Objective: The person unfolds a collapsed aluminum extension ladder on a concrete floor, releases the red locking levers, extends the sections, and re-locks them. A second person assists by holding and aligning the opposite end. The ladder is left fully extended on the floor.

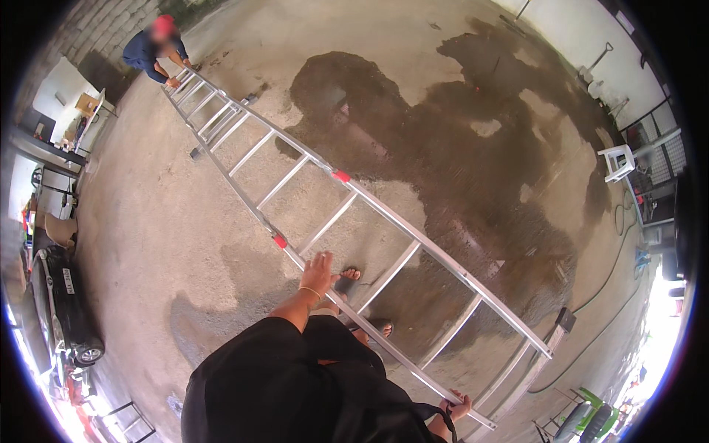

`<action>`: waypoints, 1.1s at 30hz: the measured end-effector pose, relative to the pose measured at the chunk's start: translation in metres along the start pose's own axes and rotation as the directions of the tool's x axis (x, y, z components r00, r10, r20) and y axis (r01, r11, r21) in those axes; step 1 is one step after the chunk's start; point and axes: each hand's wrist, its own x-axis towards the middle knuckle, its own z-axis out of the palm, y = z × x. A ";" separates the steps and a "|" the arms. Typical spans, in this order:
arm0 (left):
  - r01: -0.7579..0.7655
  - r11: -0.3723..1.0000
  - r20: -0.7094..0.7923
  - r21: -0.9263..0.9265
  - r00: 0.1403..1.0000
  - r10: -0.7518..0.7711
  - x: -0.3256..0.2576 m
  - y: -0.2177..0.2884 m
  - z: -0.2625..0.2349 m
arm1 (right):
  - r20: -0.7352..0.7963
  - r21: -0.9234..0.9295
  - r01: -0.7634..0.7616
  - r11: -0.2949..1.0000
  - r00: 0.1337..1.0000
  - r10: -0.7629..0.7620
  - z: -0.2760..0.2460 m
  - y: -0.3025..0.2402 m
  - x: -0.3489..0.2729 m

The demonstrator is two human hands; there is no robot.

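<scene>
A long aluminium ladder (380,207) with red bands on its rails stretches diagonally from the far left to the near right. My left hand (319,275) lies on the near rail just below a red band, its fingers stretched out over the rail. Close to the near end, my right hand (459,406) is closed around the same rail, partly hidden by a dark strap. At the far end a person (148,50) in a red cap and dark blue clothes bends over with both hands on the ladder. My sandalled feet show beneath the rungs.
A large wet patch (487,170) darkens the concrete floor. A hose (617,262) runs along the right side, near a white plastic stool (617,162). A black car (63,310) stands at left, and a green wheeled item (594,417) at lower right.
</scene>
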 end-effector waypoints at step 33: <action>0.335 0.916 0.093 -0.222 0.942 -0.322 -0.168 0.073 0.144 | 0.019 -0.001 -0.503 0.864 0.864 0.503 -0.035 0.221 0.273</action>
